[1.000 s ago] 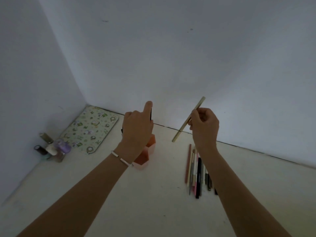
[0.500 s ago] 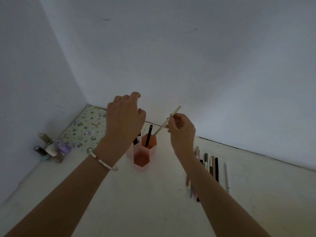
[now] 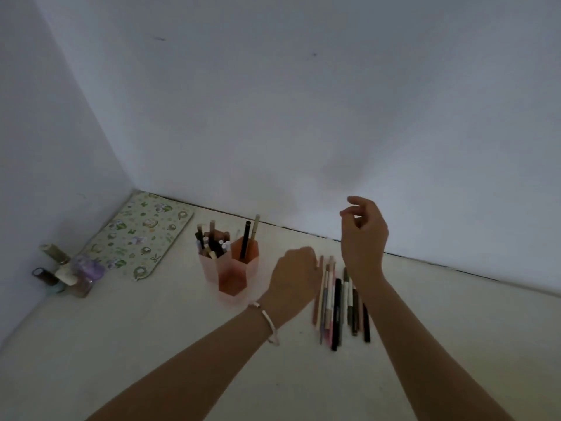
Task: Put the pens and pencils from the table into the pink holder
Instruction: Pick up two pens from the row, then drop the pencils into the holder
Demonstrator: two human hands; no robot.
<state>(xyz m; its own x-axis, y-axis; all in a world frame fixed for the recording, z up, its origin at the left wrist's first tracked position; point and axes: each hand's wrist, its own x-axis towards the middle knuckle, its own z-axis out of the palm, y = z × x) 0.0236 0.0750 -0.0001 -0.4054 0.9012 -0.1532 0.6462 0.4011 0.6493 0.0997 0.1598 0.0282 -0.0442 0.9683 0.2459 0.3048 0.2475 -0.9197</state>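
Right hand [image 3: 364, 238]: we are holding it raised above the far ends of the loose pens, fingers loosely curled and apart, gripping nothing; 0.5 s ago it was pinching the cream wooden pencil [image 3: 255, 227].
Cream wooden pencil: it is now standing in the rear right cell of the pink translucent plastic holder with hexagonal cells [image 3: 230, 284], leaning just beside a slim black pen [image 3: 245, 241].
Left hand [image 3: 296, 271]: it is no longer hovering over the holder and is now reaching low at the left edge of the loose row; its fingers are hiding behind its back, so we cannot tell whether it is pinching anything.
Loose row of mixed pens and pencils [image 3: 337, 305]: it is lying on the pale table [image 3: 151, 344], right of the holder, between our 2 wrists.
Meaning for the task: we are counting 1 more item as stowed, and we are judging that the left hand is going for the next while many are still waiting.
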